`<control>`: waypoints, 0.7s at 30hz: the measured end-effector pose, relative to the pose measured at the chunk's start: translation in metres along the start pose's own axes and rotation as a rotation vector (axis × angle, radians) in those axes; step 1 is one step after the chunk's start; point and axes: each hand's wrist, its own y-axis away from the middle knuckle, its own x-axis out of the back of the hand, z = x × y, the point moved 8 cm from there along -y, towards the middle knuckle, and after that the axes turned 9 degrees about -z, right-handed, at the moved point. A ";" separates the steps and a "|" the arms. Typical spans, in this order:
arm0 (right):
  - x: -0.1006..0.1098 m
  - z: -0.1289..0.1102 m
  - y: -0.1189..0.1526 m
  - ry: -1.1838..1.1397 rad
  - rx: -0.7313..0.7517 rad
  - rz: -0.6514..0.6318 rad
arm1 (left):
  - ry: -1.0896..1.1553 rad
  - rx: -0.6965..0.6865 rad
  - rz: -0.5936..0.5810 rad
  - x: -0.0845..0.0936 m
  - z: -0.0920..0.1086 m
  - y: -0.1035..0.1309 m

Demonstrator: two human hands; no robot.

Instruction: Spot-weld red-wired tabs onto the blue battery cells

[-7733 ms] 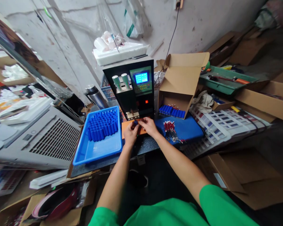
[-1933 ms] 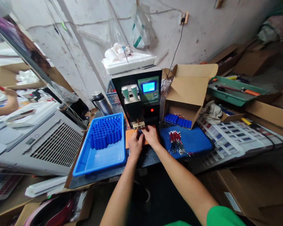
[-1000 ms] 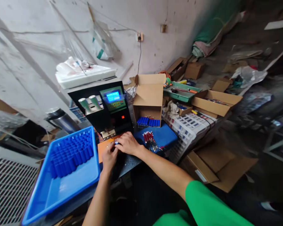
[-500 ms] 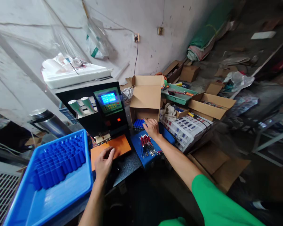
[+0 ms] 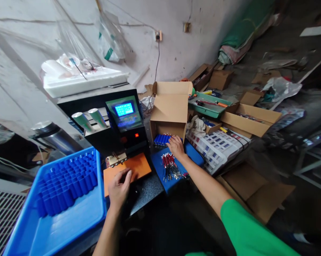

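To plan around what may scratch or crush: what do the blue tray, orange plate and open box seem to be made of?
Blue tray: glossy, likely moulded plastic; its smooth floor catches light.
Orange plate: smooth and evenly coloured, perhaps plastic or coated board; I can't tell which.
Open box: matte brown cardboard, by its folded flaps.

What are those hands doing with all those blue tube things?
The right hand reaches to the row of blue tubes in the open cardboard box; I can't tell if it grips one. The left hand looks empty, fingers curled over the orange board by the black machine. More blue tubes stand in the blue tray.
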 end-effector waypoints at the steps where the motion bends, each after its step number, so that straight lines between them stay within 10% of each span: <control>1: 0.000 0.002 0.000 -0.006 -0.007 -0.005 | -0.001 -0.001 0.001 -0.001 0.001 0.000; 13: 0.048 0.010 0.011 -0.244 -0.108 -0.002 | -0.020 0.002 -0.012 -0.005 0.003 -0.003; 21: 0.016 0.016 0.041 -0.452 -0.372 -0.372 | 0.021 0.007 0.001 -0.006 0.006 -0.003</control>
